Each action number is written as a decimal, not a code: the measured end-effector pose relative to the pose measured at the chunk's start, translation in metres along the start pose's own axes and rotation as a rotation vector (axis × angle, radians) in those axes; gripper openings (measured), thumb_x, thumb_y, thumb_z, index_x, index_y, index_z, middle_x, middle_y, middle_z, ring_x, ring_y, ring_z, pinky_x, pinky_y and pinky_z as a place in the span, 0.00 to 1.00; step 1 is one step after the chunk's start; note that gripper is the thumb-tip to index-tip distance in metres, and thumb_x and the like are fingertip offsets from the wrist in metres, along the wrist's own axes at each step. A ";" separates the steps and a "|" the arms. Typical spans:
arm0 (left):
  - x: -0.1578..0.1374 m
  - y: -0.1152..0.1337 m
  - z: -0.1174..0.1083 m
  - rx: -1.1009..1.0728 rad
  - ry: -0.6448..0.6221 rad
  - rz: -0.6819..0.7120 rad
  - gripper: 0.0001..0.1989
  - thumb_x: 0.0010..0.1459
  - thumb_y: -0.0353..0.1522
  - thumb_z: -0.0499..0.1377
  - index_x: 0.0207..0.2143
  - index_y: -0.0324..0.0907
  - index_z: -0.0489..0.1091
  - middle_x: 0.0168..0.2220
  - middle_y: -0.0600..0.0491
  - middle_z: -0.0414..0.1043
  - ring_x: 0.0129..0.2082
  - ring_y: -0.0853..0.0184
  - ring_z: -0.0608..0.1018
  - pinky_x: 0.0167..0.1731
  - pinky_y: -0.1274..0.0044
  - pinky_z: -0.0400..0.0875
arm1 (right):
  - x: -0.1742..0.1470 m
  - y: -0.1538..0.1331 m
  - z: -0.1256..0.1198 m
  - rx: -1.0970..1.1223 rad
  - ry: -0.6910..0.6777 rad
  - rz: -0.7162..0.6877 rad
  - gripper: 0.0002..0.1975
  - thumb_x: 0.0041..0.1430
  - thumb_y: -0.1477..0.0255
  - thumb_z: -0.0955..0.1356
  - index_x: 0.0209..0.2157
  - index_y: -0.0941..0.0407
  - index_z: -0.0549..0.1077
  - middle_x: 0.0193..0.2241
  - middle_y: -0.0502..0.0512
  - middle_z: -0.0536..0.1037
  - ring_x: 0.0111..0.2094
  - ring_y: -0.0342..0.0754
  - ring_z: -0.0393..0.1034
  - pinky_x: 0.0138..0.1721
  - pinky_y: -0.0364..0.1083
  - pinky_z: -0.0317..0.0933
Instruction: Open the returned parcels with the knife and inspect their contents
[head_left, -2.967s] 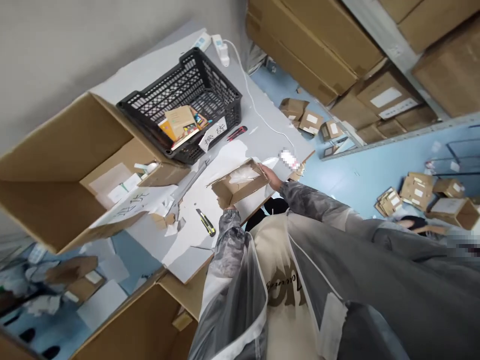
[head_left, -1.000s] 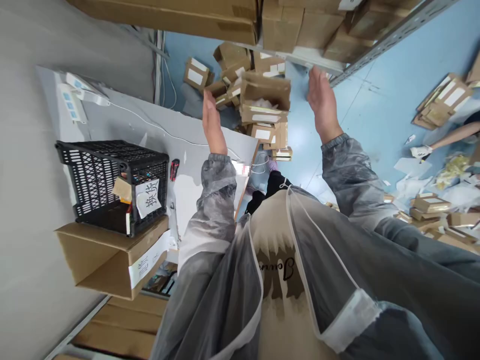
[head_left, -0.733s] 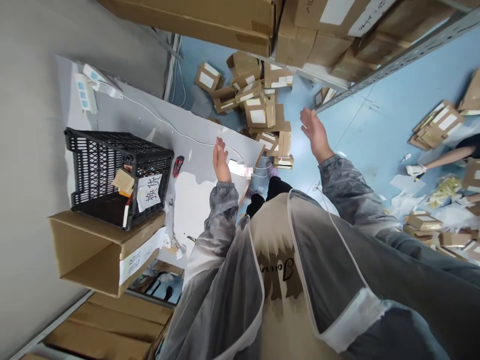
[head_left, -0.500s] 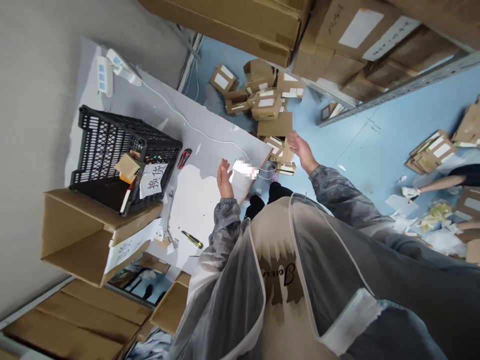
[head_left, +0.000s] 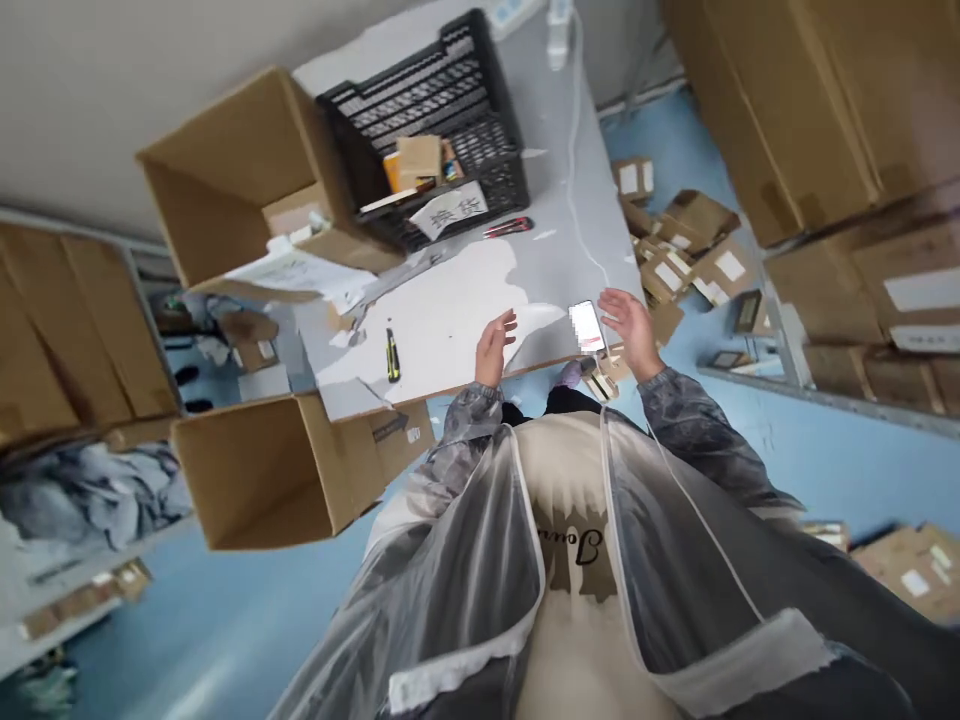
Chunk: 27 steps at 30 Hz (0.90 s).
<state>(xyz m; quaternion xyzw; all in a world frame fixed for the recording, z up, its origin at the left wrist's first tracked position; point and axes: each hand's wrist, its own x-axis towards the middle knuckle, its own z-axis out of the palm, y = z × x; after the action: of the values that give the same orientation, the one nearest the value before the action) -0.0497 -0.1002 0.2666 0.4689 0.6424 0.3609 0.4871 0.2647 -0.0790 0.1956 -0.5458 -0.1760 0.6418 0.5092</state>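
Grey table point(head_left: 555, 260) across upper centre of frame | open carton point(head_left: 225, 190), upper left | black crate point(head_left: 502, 190) beside it, upper centre | I see left hand point(head_left: 492, 350), mid-frame, and right hand point(head_left: 628, 330), right of centre, both loosely open | phone point(head_left: 586, 326) just left of the right hand, contact I can't tell | yellow-black cutter point(head_left: 393, 356), left of centre

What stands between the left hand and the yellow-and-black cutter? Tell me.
Nothing visible blocks the left hand from the cutter; between them shows the whitish table surface, with one small dark speck.
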 end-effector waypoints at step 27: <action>-0.207 -0.099 -0.251 -0.485 0.827 0.035 0.38 0.81 0.66 0.57 0.63 0.46 0.87 0.66 0.37 0.86 0.63 0.47 0.86 0.58 0.60 0.84 | -0.153 0.078 0.384 -0.740 -1.015 -0.054 0.30 0.74 0.37 0.75 0.61 0.43 0.88 0.80 0.57 0.78 0.80 0.66 0.74 0.78 0.65 0.73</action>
<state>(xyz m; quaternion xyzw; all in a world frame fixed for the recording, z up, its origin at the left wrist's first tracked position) -0.2989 -0.3292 0.3021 0.1698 0.6715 0.6647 0.2801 -0.1263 -0.1142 0.3457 -0.3086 -0.6200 0.7044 0.1556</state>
